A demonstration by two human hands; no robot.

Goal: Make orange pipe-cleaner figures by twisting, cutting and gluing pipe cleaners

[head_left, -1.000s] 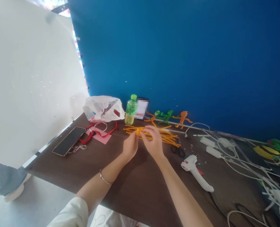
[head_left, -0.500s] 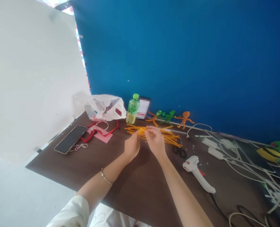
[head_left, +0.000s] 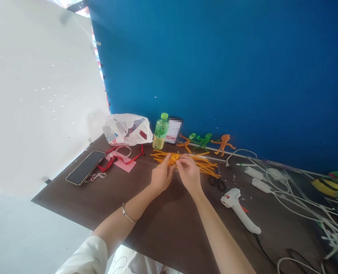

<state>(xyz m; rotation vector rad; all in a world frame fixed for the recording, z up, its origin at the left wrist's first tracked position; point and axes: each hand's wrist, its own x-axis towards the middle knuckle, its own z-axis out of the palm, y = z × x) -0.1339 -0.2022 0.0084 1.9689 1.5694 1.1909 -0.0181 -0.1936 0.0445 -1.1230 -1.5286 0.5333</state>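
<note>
Between my two hands is a small yellow piece of wound pipe cleaner point(head_left: 173, 158), held just over the table. My left hand point(head_left: 161, 177) grips its left side, thumb and fingers pressed together. From the other side, my right hand point(head_left: 189, 176) pinches it near its right edge. Behind and beneath the hands lies a spread of loose orange-yellow pipe cleaners point(head_left: 207, 167). The fingers cover part of the held piece, so its full shape is hidden. A pair of dark-handled scissors point(head_left: 221, 185) rests to the right of the pipe cleaners.
A white glue gun point(head_left: 238, 209) lies right of my arm, near tangled white cables point(head_left: 288, 190). Green and orange bendy figures point(head_left: 223, 144) stand along the blue wall. Farther left are a green-capped bottle point(head_left: 160, 133), a plastic bag point(head_left: 126, 129), a phone point(head_left: 85, 167) and pink paper point(head_left: 126, 164).
My left fingers have shifted their grip on the wound yellow piece, which shows more between the hands. My right hand stays almost in place. Objects on the table have not moved.
</note>
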